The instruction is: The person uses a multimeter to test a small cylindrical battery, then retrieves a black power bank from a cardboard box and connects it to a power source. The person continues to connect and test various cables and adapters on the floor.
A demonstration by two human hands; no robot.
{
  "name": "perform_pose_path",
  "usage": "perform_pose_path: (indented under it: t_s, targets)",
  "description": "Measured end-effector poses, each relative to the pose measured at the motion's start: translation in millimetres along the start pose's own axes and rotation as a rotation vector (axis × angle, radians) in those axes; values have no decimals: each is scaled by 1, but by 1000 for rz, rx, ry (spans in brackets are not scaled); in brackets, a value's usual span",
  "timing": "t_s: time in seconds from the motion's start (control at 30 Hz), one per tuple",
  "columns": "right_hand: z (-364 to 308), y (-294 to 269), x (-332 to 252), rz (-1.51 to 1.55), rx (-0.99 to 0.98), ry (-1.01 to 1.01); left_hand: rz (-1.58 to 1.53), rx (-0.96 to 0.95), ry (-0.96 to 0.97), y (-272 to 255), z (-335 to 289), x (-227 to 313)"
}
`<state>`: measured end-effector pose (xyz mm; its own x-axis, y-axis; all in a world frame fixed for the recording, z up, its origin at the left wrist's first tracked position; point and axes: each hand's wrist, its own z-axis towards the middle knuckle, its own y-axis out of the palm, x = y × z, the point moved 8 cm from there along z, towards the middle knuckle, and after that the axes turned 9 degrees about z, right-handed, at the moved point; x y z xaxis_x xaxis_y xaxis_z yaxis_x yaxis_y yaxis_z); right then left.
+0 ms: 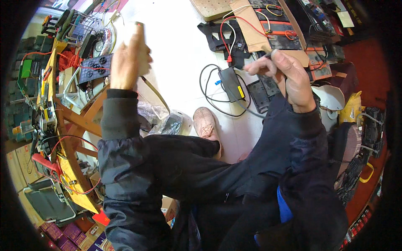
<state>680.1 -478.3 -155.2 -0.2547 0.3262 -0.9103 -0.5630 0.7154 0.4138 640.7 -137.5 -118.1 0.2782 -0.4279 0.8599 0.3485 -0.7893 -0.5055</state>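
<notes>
My left hand (126, 63) is raised at the left, its fingers closed. A narrow brownish end with a red spot shows above its fingers, but I cannot tell what it is. An olive-coloured band (157, 95) runs down below that wrist. At the right, my right hand (293, 77) has its thumb and forefinger pinched together at a small dark thing too small to name; the other fingers are curled. Left of it, a black power adapter (230, 83) with a yellow label lies on the floor. A red connector (229, 59) with red and white wires sits just above it.
Cardboard-framed battery packs (278, 25) with wires lie at the far right. A black tray (264, 93) rests beside the adapter. To the left stands a wooden-framed bench (79, 121) crowded with tools and cables. My pink shoe (206, 125) is on the pale floor (178, 54).
</notes>
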Motion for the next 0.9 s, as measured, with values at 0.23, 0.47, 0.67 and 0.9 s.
perform_pose_path:
  t_s: [0.23, 0.47, 0.67, 0.9]
  targets:
    - [-29, -90, 72, -174, 295, 240, -286, -243, -222, 11, -15, -57]
    - [-45, -43, 200, -479, 169, 274, -577, -375, -640, 54, -74, -220]
    - [-57, -20, 263, -687, 119, 335, -777, -477, -793, 133, -127, -329]
    - [-46, -33, 253, -742, 126, 410, -847, -477, -794, 169, -130, -353]
